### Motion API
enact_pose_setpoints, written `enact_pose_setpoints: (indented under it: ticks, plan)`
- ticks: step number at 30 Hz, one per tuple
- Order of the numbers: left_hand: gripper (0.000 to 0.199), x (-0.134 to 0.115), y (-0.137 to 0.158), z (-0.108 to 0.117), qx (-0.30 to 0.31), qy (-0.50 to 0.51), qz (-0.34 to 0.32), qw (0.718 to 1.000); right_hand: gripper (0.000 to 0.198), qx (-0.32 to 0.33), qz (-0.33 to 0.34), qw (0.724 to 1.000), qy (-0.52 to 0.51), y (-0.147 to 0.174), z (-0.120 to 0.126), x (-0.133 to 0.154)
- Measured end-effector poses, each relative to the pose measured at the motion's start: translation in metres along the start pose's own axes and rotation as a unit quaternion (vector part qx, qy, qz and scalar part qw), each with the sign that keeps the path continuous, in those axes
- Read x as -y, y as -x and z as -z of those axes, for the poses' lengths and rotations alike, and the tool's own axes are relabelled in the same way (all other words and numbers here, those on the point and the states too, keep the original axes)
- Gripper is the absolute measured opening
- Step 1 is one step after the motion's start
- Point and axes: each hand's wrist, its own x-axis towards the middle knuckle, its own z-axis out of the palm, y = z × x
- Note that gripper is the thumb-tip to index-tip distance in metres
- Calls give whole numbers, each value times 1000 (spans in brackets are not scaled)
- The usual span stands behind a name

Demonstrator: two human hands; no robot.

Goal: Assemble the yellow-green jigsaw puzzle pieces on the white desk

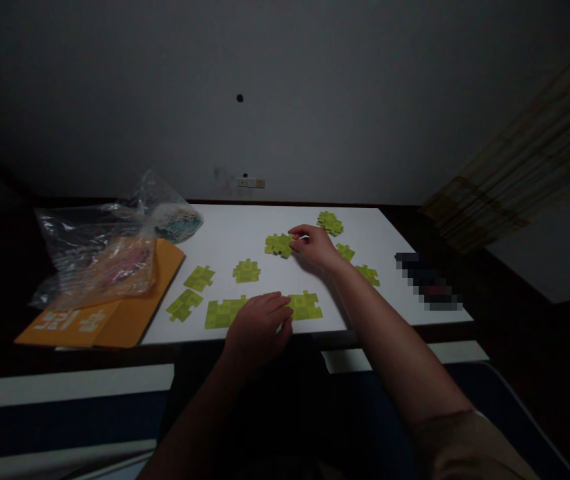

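A row of joined green jigsaw puzzle pieces (306, 305) lies along the table's near edge. My left hand (261, 323) rests over the middle of this row, fingers stretched out and covering part of it. Farther up the table, my right hand (315, 248) pinches the right edge of a green puzzle piece (277, 245) between thumb and fingers. More pieces may lie under that one; I cannot tell. Just beyond the right hand is a pile of pieces (330, 223). Loose pieces lie near my right forearm (367, 275), and others sit left of centre (247, 271).
On the left, an orange envelope (115, 323) overhangs the near edge of the white table (245, 223). A clear plastic bag (89, 260) with contents lies on it. A blurred-out dark object (427, 281) is at the right edge. Behind stands a grey wall with sockets (251, 183).
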Motion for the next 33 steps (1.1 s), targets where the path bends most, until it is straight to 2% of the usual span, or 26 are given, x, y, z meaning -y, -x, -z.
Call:
enact_pose_setpoints:
  ticks: [2,4,7,10,12,16,22,29,33]
  plan:
    - [20,0,1,-1,1,2,1,1000,31,5,-4,1000,-27,0,-4,0]
    - [19,0,1,-2,0,2,2,1000,30,-11,-17,999,-29,-2,4,-6]
    - [18,0,0,-2,1,4,4,1000,26,-130,-63,989,-25,-8,37,-19]
    - [18,0,0,-1,-1,10,2,1000,20,-279,-134,949,-62,-11,81,-32]
    - [19,0,0,-1,-7,12,1,1000,23,-312,-158,932,-94,-7,105,-36]
    - [19,0,-1,-2,-7,4,-3,1000,25,-273,-148,943,-121,13,126,-36]
    - [20,1,-2,0,-7,-6,-5,1000,26,-227,-119,964,-73,35,133,-34]
    - [18,2,-3,2,-11,-12,-16,1000,34,-198,-108,974,8,40,142,-34]
    - [19,1,-3,1,-4,-14,-8,1000,32,-157,-85,983,36,43,137,-33]
